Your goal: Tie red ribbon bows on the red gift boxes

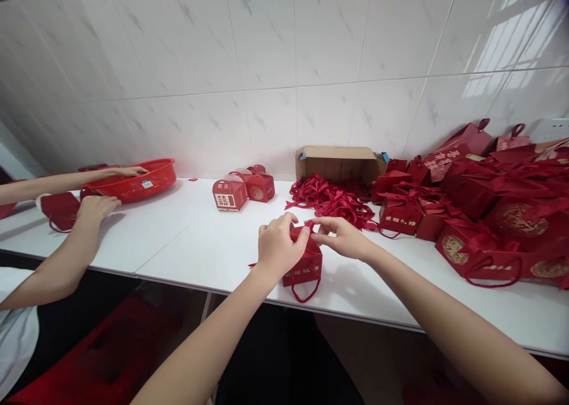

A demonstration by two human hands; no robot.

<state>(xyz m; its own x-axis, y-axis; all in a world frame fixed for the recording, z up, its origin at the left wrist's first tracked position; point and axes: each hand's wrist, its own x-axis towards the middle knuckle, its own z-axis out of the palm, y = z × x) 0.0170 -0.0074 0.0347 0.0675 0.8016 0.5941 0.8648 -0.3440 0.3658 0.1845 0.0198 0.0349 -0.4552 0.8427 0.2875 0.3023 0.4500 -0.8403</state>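
A small red gift box (311, 268) with gold lettering and a cord handle stands near the front edge of the white table. Over its top, my left hand (281, 244) is closed, thumb and fingers pinching red ribbon (310, 224). From the other side my right hand (340, 238) pinches the same ribbon between thumb and forefinger. Part of the box's left side is hidden behind my left hand. Just beyond the hands lies a heap of loose red ribbons (329, 200).
Behind the ribbons sits an open cardboard box (340, 154). Several red gift boxes (498, 221) pile up on the right. Smaller red boxes (231, 195) stand left of centre. At far left, another person's hands (95, 206) are at a red basin (155, 179). A tiled wall backs the table (178, 245).
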